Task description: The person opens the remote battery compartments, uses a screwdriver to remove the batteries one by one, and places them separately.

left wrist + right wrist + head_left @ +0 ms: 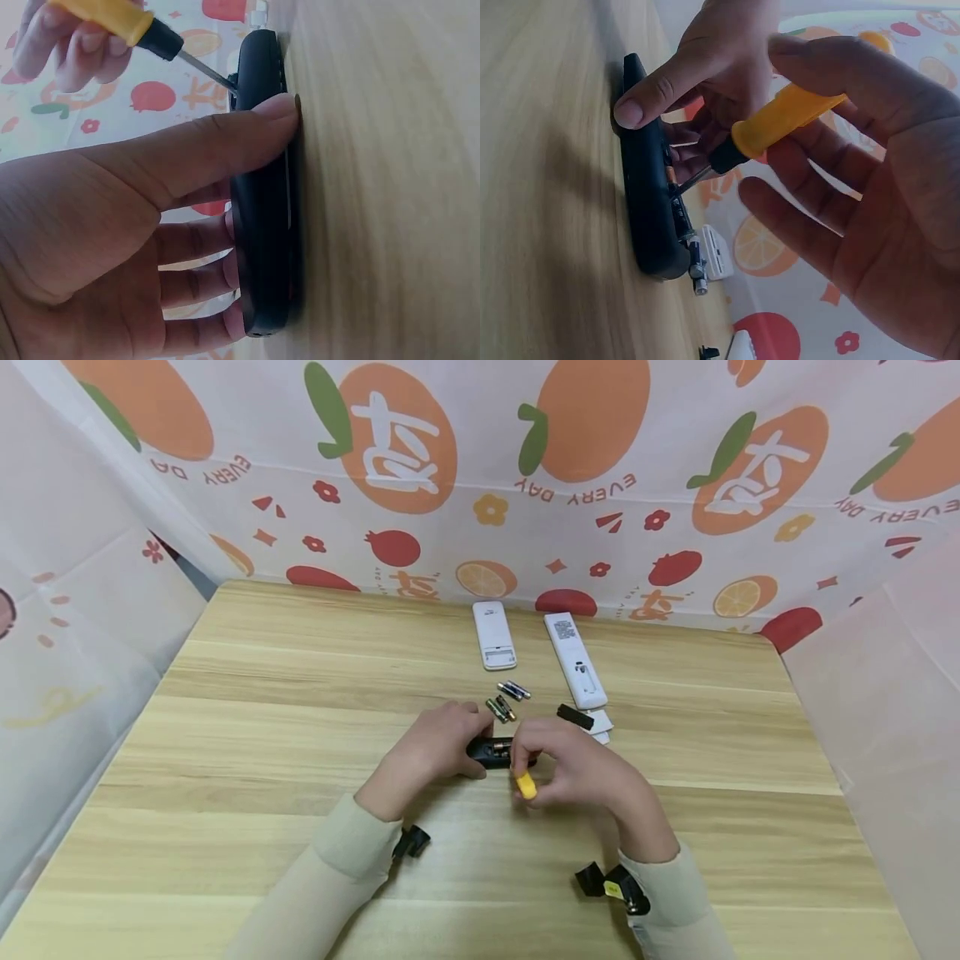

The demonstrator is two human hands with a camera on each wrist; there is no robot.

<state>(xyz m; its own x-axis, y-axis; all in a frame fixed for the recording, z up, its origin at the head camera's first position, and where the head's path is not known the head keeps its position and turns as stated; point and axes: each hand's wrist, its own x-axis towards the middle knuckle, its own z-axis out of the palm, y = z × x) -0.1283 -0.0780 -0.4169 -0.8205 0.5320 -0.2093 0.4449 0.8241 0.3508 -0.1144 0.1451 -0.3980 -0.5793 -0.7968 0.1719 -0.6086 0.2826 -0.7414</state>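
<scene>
My left hand holds a black remote control on the wooden table, thumb along one long side and fingers along the other. The remote's battery compartment faces up without its cover, and batteries show inside it. In my right hand is a screwdriver with a yellow handle and a black collar, gripped between thumb and fingers. Its metal shaft slants down, with the tip at the batteries in the compartment. From the head view, my right fingers hide one end of the remote.
Beyond my hands lie several loose batteries in two groups. A black battery cover and white pieces are beside my right hand. Farther back rest a short white remote and a longer white remote, near the printed curtain.
</scene>
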